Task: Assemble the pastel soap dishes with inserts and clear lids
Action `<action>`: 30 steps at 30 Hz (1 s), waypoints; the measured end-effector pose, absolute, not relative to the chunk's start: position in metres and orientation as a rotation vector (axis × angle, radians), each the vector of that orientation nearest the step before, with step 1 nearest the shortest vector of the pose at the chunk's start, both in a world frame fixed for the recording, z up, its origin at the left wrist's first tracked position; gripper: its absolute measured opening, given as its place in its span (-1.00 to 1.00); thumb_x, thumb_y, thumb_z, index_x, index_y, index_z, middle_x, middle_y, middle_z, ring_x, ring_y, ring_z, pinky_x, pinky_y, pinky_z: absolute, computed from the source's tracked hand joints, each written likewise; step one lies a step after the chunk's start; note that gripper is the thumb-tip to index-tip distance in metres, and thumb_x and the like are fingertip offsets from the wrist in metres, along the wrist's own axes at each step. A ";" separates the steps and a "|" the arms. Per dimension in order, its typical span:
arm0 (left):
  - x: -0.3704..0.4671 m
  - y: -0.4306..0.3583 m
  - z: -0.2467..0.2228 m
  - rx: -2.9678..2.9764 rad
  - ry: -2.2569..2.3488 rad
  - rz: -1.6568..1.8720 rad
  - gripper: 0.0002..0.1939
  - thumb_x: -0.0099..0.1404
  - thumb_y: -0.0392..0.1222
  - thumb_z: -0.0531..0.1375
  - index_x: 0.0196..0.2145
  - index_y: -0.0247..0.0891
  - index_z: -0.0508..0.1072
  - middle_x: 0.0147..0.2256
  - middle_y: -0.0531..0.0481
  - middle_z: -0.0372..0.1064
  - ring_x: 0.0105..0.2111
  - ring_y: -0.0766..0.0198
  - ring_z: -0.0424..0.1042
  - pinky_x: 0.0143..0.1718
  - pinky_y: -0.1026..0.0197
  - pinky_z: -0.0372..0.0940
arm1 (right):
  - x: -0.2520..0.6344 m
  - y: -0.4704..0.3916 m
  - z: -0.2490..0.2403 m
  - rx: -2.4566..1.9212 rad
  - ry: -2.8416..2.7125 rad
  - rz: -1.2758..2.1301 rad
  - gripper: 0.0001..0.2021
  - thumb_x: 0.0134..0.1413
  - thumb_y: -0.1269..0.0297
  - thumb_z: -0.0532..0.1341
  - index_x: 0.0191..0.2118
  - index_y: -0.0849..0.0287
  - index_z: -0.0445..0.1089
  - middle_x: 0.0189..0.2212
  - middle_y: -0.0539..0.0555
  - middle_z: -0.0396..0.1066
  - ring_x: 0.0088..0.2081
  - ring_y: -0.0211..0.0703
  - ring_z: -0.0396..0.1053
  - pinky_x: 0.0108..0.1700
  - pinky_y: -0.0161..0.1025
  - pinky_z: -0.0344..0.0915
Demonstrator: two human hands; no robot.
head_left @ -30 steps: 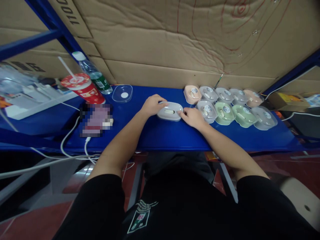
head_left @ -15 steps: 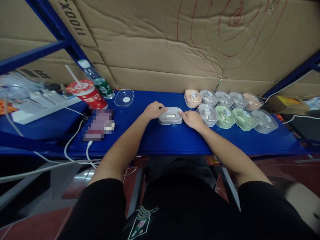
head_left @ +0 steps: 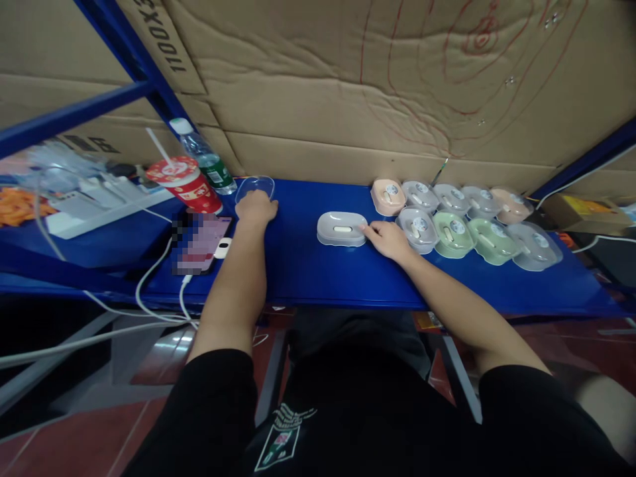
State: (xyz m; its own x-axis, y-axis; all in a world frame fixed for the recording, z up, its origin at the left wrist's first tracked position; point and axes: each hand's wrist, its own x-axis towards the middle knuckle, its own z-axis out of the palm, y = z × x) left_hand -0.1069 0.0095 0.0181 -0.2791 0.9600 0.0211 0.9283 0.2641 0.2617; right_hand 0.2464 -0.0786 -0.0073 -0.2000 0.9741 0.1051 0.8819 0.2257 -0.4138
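Observation:
A grey oval container with a white piece in its lid rests on the blue table. My right hand is at its right end, thumb and finger pinched at the edge, the other fingers curled. Further left and back, my left hand reaches over a clear lid, covering its near part. The left thumb is apart from the fingers, whose tips are bent down and partly hidden. To the right stand two rows of lidded containers, including a peach one and a green one.
At the left are a red cup with a straw, a water bottle, a phone on a white cable, and a power strip. Cardboard lines the back. Blue posts frame both sides.
My left hand has let go of the grey container's left end and moved left and back to the clear lid. My right hand has stayed at the container. The view has shifted slightly.

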 end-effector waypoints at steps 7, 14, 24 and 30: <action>-0.070 -0.005 0.019 2.103 2.153 0.557 -0.78 0.29 -0.23 0.27 -0.09 -0.23 0.55 0.07 -0.39 0.51 0.08 -0.33 0.55 0.12 -0.25 0.41 | 0.248 -0.077 -0.011 -1.634 -2.097 0.414 -0.45 0.47 -0.23 0.12 -0.44 0.09 0.41 -0.43 0.05 0.54 -0.36 -0.06 0.44 -0.32 -0.18 0.11; -0.048 -0.021 0.032 2.400 1.502 1.246 -0.75 0.41 -0.10 0.31 -0.01 -0.23 0.56 -0.09 -0.14 0.60 -0.16 0.12 0.55 0.01 0.09 0.40 | 0.252 -0.074 -0.018 -1.416 -1.829 0.395 -0.48 0.41 -0.15 0.23 0.24 0.12 0.39 -0.37 0.04 0.54 -0.35 0.02 0.49 -0.19 -0.05 0.40; -0.030 -0.033 0.028 2.290 1.118 1.197 -0.39 0.56 0.25 0.12 0.30 -0.22 0.55 -0.22 -0.07 0.67 -0.23 0.20 0.60 -0.07 0.18 0.44 | 0.248 -0.081 -0.014 -1.187 -1.772 0.421 -0.42 0.43 -0.32 0.10 0.08 0.13 0.46 -0.35 0.08 0.51 -0.36 -0.06 0.43 -0.23 -0.09 0.41; -0.025 -0.020 0.016 2.260 1.302 1.019 -0.51 0.58 0.11 0.08 0.08 -0.23 0.68 0.05 -0.18 0.64 0.11 0.03 0.56 0.24 0.04 0.35 | 0.246 -0.079 -0.013 -1.363 -1.918 0.459 -0.42 0.46 -0.27 0.10 -0.43 0.09 0.37 -0.50 0.02 0.45 -0.42 -0.13 0.39 -0.30 -0.19 0.18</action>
State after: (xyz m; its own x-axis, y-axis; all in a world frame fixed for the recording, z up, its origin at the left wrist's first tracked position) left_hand -0.0246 -0.0198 0.0160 0.3229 0.8508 0.4147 0.6069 -0.5223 0.5990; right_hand 0.2462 -0.0793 -0.0135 -0.1749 0.9192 0.3528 0.6599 0.3754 -0.6509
